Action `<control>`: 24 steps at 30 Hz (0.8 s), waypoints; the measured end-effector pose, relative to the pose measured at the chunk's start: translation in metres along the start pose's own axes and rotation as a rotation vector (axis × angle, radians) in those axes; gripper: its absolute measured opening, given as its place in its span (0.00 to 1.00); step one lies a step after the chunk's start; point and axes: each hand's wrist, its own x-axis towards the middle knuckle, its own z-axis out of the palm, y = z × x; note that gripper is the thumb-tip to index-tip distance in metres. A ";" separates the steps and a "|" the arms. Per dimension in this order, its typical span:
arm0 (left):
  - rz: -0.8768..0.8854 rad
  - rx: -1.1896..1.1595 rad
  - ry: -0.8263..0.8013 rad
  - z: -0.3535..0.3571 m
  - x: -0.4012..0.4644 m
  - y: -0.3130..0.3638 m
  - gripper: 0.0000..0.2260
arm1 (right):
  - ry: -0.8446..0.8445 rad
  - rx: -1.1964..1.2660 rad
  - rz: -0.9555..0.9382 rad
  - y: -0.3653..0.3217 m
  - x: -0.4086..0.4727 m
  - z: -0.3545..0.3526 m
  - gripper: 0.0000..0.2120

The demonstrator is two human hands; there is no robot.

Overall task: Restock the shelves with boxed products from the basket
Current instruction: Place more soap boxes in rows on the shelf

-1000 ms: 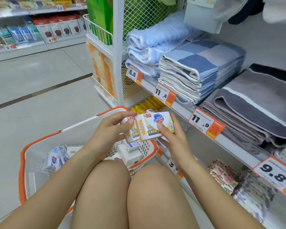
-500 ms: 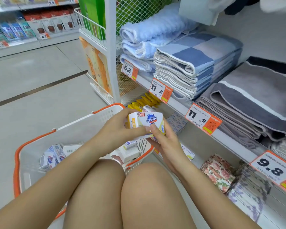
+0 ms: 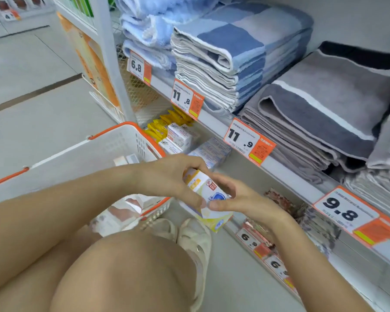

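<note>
My left hand (image 3: 171, 179) and my right hand (image 3: 236, 197) together grip a stack of white-and-yellow soap boxes (image 3: 206, 192) in front of my knees, fingers curled round it from both sides. The white basket with an orange rim (image 3: 126, 131) stands on the floor at the left, a few boxes (image 3: 126, 159) showing inside it. On the low shelf behind, more soap boxes (image 3: 181, 136) stand beside yellow packets (image 3: 164, 123) and a row of pale blue boxes (image 3: 212, 152).
Folded towels fill the upper shelf: blue checked (image 3: 234, 55) and grey (image 3: 324, 113). Orange price tags (image 3: 249, 140) line the shelf edge. Floral packs (image 3: 284, 203) lie on the bottom shelf at the right. A white upright post (image 3: 113, 64) rises behind the basket. My knees occupy the foreground.
Both hands have lowered the soap boxes toward the bottom shelf, and the stack has tilted. The camera has dipped downward and nearer the shelf.
</note>
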 end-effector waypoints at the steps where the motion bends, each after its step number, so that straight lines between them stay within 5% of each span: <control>1: -0.018 -0.018 -0.056 0.009 0.013 -0.005 0.22 | 0.011 -0.009 0.042 0.011 -0.004 -0.005 0.36; 5: 0.007 0.122 -0.168 0.045 0.061 -0.034 0.24 | 0.101 -0.106 0.199 0.051 -0.012 -0.018 0.30; 10: 0.117 0.725 -0.090 0.064 0.111 -0.081 0.32 | 0.521 -0.342 0.313 0.077 0.004 -0.034 0.35; 16: -0.016 0.578 -0.004 0.096 0.141 -0.107 0.34 | 0.591 -0.703 0.486 0.060 0.039 -0.042 0.29; 24: -0.146 0.738 -0.221 0.110 0.151 -0.144 0.30 | 0.626 -0.341 0.634 0.060 0.078 -0.062 0.28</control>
